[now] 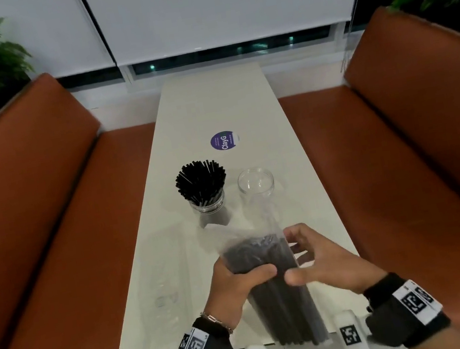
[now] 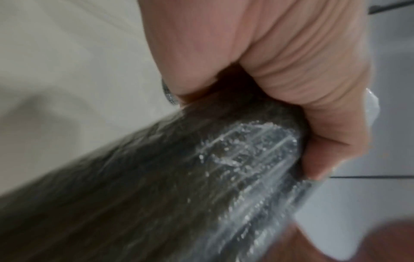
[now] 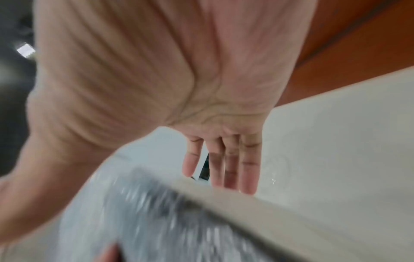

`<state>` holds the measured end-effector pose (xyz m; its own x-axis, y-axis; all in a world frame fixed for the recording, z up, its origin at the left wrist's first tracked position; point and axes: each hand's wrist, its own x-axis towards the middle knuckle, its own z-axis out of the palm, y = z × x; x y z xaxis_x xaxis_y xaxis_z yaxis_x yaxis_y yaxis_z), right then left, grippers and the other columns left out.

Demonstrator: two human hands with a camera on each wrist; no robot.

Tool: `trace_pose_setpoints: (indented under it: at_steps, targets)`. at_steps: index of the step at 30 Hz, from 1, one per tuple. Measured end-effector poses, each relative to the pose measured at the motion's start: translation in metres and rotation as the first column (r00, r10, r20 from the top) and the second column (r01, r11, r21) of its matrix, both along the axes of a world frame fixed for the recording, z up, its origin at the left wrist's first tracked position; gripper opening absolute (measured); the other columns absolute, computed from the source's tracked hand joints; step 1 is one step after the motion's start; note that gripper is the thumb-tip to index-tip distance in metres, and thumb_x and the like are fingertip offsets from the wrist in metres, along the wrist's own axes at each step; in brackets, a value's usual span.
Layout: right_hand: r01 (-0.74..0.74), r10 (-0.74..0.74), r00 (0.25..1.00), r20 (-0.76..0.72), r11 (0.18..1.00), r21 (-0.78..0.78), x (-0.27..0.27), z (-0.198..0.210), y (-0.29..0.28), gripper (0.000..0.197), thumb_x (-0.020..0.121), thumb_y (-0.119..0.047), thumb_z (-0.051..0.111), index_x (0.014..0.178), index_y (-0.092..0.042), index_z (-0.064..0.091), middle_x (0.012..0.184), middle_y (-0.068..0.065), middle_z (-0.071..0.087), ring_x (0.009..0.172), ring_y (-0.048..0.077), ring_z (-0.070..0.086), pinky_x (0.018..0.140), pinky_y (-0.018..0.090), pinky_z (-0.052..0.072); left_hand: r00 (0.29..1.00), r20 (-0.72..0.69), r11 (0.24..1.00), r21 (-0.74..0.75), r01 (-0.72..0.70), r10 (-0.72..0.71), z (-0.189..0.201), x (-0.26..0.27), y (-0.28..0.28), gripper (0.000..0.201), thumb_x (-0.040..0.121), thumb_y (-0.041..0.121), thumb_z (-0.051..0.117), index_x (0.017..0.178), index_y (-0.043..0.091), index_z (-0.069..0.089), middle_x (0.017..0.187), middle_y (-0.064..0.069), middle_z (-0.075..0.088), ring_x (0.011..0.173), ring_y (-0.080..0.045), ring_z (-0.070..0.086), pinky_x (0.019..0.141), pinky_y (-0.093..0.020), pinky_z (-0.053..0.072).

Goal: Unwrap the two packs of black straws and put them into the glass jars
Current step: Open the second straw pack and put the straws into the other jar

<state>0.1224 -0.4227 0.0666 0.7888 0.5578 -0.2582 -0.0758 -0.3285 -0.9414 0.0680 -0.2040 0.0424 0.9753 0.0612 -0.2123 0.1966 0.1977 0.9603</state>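
Note:
A pack of black straws in clear plastic is held tilted over the near end of the white table, its open wrapper end pointing away from me. My left hand grips it around the upper part; the left wrist view shows the hand curled round the wrapped pack. My right hand is beside the pack, thumb against it, with straight fingers next to the blurred wrapper. One glass jar holds loose black straws. To its right stands an empty glass jar.
A purple round sticker lies on the table beyond the jars. A faint clear wrapper lies on the table at the near left. Orange benches flank the table, with plants behind them.

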Motion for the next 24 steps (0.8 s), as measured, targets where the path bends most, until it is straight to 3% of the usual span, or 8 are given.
trace_pose_setpoints:
  at_steps: [4,7,9,11,12,16,22,24]
  targets:
    - [0.104,-0.089,0.99,-0.109,0.984,0.142,0.014,0.011,-0.014,0.108,0.065,-0.094,0.063,0.152,-0.033,0.044,0.142,-0.008,0.067,0.13,0.008,0.065,0.109,0.029,0.05,0.992,-0.004,0.982,-0.14,0.123,-0.124,0.0,-0.005,0.003,0.049,0.057,0.003,0.087,0.104,0.013,0.079,0.106,-0.018,0.079,0.101,-0.032,0.076,0.081,-0.037,0.061]
    - [0.107,-0.066,0.979,-0.191,0.971,0.213,0.025,0.014,-0.01,0.088,0.079,-0.075,0.072,0.148,-0.025,0.054,0.137,0.006,0.073,0.13,0.028,0.066,0.113,0.045,0.047,0.983,-0.002,0.955,-0.236,0.177,-0.183,-0.006,-0.007,0.001,0.056,0.053,-0.002,0.085,0.108,0.004,0.074,0.101,-0.02,0.078,0.096,-0.034,0.076,0.08,-0.04,0.062]
    - [0.128,-0.086,0.983,-0.163,0.955,0.267,0.03,0.022,-0.005,0.05,0.089,-0.051,0.077,0.126,-0.018,0.072,0.123,0.014,0.077,0.113,0.04,0.067,0.106,0.051,0.049,0.981,-0.025,0.94,-0.294,0.175,-0.191,-0.014,-0.007,0.001,0.058,0.05,-0.001,0.089,0.107,0.001,0.075,0.1,-0.022,0.077,0.095,-0.037,0.075,0.081,-0.043,0.062]
    - [0.206,-0.189,0.978,-0.089,0.942,0.266,0.033,0.036,-0.006,0.01,0.092,-0.031,0.078,0.087,-0.022,0.08,0.092,0.005,0.076,0.092,0.036,0.064,0.085,0.038,0.054,0.985,-0.039,0.933,-0.33,0.145,-0.167,-0.021,-0.008,0.001,0.07,0.044,0.006,0.099,0.11,0.001,0.076,0.105,-0.024,0.076,0.1,-0.039,0.073,0.087,-0.046,0.061]
    - [0.236,-0.237,0.971,-0.028,0.937,0.256,0.035,0.044,-0.007,0.015,0.092,-0.026,0.077,0.078,-0.024,0.078,0.083,0.0,0.074,0.083,0.032,0.065,0.076,0.03,0.053,0.989,-0.04,0.932,-0.344,0.118,-0.141,-0.026,-0.008,0.003,0.075,0.043,0.01,0.102,0.112,0.001,0.076,0.109,-0.025,0.075,0.104,-0.04,0.072,0.09,-0.046,0.06]
    - [0.183,-0.222,0.944,0.243,0.968,0.171,0.038,0.065,-0.01,0.008,0.092,-0.024,0.08,0.09,-0.016,0.078,0.092,0.002,0.08,0.065,0.012,0.069,0.059,0.02,0.051,0.999,-0.043,0.947,-0.321,0.004,-0.019,-0.038,-0.006,0.011,0.081,0.047,0.017,0.105,0.121,0.006,0.075,0.122,-0.024,0.073,0.115,-0.036,0.07,0.092,-0.038,0.06]
    - [0.178,-0.197,0.925,0.325,0.98,0.089,0.031,0.065,0.0,0.01,0.09,-0.031,0.083,0.095,-0.024,0.078,0.094,-0.009,0.08,0.068,0.001,0.062,0.071,0.026,0.053,0.993,-0.068,0.986,-0.125,-0.108,0.1,-0.03,-0.006,0.036,0.091,0.05,0.034,0.102,0.131,0.017,0.066,0.122,-0.012,0.076,0.12,-0.032,0.068,0.104,-0.047,0.053]
    - [0.191,-0.214,0.918,0.333,0.977,0.098,0.029,0.065,0.004,0.013,0.088,-0.035,0.084,0.095,-0.027,0.077,0.089,-0.014,0.077,0.064,0.0,0.058,0.067,0.023,0.048,0.984,-0.056,0.985,-0.039,-0.17,0.168,-0.023,-0.007,0.043,0.073,0.057,0.03,0.099,0.123,0.017,0.07,0.116,-0.006,0.078,0.113,-0.026,0.07,0.097,-0.041,0.057]
